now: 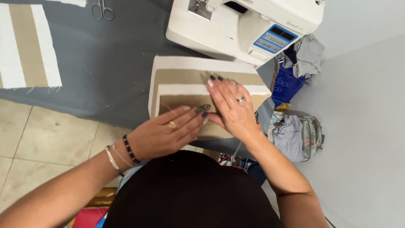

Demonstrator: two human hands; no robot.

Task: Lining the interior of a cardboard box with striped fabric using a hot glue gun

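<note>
A folded piece of tan-and-white striped fabric (181, 71) lies on the grey cloth-covered table (105, 63), just in front of a white sewing machine (244, 25). My left hand (166, 133) rests flat on the fabric's near edge, fingers together and pointing right. My right hand (230, 105) lies flat on the fabric beside it, fingers spread toward the machine. Both hands press on the fabric and grip nothing. Dark nail polish and rings show on both hands, and bracelets on my left wrist.
A second striped fabric piece (27, 46) lies at the far left of the table. Scissors (102, 9) sit at the top edge. A blue bag with grey cloth (291, 74) and a patterned backpack (295, 135) stand on the floor at the right.
</note>
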